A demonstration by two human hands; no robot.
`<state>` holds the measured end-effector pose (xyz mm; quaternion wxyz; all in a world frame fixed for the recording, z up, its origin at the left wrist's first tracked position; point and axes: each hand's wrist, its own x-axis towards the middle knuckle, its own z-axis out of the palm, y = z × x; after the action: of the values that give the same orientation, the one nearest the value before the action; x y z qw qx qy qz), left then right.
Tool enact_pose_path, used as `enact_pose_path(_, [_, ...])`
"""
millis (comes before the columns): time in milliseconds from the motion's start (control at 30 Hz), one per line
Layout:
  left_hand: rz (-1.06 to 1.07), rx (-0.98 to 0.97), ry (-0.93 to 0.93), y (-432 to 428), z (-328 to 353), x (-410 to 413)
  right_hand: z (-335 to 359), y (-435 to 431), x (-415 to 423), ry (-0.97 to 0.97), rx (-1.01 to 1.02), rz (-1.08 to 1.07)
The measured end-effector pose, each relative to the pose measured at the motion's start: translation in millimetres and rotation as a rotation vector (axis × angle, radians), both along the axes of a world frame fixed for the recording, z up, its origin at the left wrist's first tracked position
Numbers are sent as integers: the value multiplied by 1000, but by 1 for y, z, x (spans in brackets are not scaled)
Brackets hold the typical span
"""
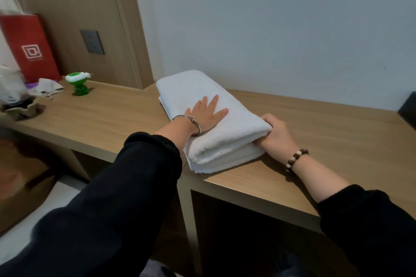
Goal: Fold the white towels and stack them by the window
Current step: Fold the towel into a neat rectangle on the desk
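Head view, red bag, green object well left of towel

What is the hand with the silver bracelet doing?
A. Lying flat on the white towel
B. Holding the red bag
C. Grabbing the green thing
A: the left hand, wearing the silver bracelet, lies with its fingers spread flat on top of the folded white towel.

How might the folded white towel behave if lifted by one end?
Probably floppy: the folded white terry towel is soft cloth, pressed flat by the left hand. Its stacked layers at the near edge would likely sag apart unless supported.
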<state>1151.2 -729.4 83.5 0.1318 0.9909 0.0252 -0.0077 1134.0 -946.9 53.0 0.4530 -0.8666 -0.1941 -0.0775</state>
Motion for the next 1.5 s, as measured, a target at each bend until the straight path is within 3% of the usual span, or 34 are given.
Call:
enact_pose_path(233, [-164,25,116,-16,32,-40,2,11,-10,-53,-142,-143])
enact_pose_path(400, [-230,287,-81,-21,16,-89,-3,31,-26,-72,-187,-177])
enact_pose_path(733, [-199,332,-155,-7,-11,-93,6,8,-30,-292,-442,114])
enact_pose_path(867, [-198,344,-142,-10,-11,-93,3,3,-38,-218,-451,95])
enact_pose_path(1033, [-197,369,-134,-13,-10,-90,8,-14,-43,-65,-243,77])
enact_pose_path(1300, [-188,384,-113,-17,-7,-90,19,-6,-41,-365,-605,22])
enact_pose_path(1500, [-200,382,-97,-16,-6,-91,2,-15,-43,-580,-568,89])
